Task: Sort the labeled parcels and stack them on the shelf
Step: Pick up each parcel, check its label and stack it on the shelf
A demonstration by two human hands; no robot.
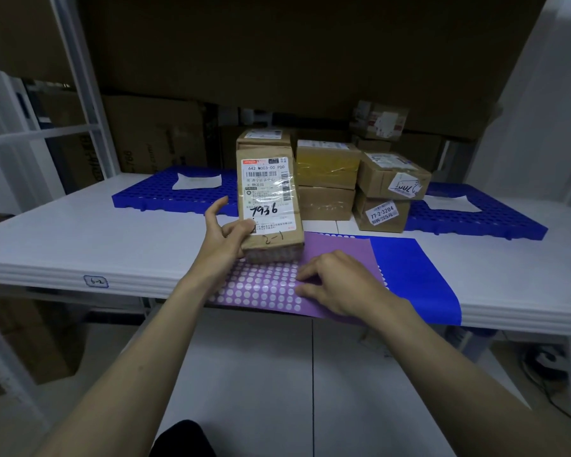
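One parcel (pixel 268 199) is in hand: the left hand (pixel 223 240) grips its lower left corner, thumb across the face near the handwritten "7936", while the index finger sticks out free to the left. The parcel stands tilted, its long axis running up and away from the person, its bottom edge just above or resting on the purple dotted sheet (pixel 271 286); which of the two cannot be told from this angle. The right hand (pixel 335 285) lies on that sheet just right of the parcel's base, fingers (pixel 305 275) loosely bent and holding nothing, apparently pressing the sheet flat.

Behind the held parcel, and close to it, sit the stacked parcels (pixel 327 183) on the white shelf (pixel 80 232), between the left blue pallet (pixel 152 192) and the right blue pallet (pixel 495 219). The left hand is the nearer one for any placing move, and it already carries the load.

Open room lies mainly to the left, over the left blue pallet, where only a sheet of white paper (pixel 197 181) rests. The shelf's front edge, marked "6-2", runs just under the wrists. A mark that reads like "2-1" on the parcel probably names its slot.
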